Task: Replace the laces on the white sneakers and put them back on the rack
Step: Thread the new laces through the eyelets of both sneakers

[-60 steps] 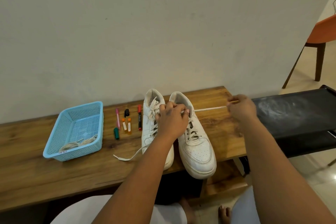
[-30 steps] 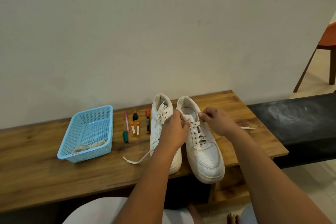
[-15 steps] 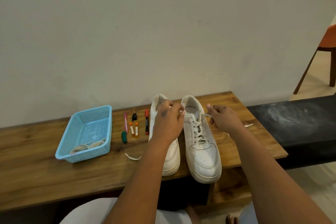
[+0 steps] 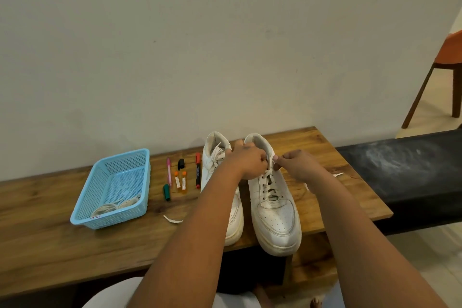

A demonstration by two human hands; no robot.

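Two white sneakers stand side by side on the wooden bench (image 4: pixel 62 245), toes toward me. On the right sneaker (image 4: pixel 276 217) a pale lace (image 4: pixel 268 186) crosses the eyelets. At its top eyelets my left hand (image 4: pixel 246 161) and my right hand (image 4: pixel 297 166) meet, each pinching part of that lace. My left forearm covers part of the left sneaker (image 4: pixel 216 157), whose lace hangs loose. One lace tip (image 4: pixel 172 219) lies on the bench to its left, and another lace end (image 4: pixel 337 174) shows right of my right hand.
A blue plastic basket (image 4: pixel 86 217) with coiled laces (image 4: pixel 116 205) stands at the left. Several markers (image 4: pixel 197 172) lie between it and the sneakers. A black rack shelf (image 4: pixel 405 165) adjoins the bench at the right. An orange chair (image 4: pixel 447 57) stands at the far right.
My right hand, which had pulled the lace out to the right, has come back to the top eyelets. Both hands now meet there. The loose lace end by the left sneaker got shorter.
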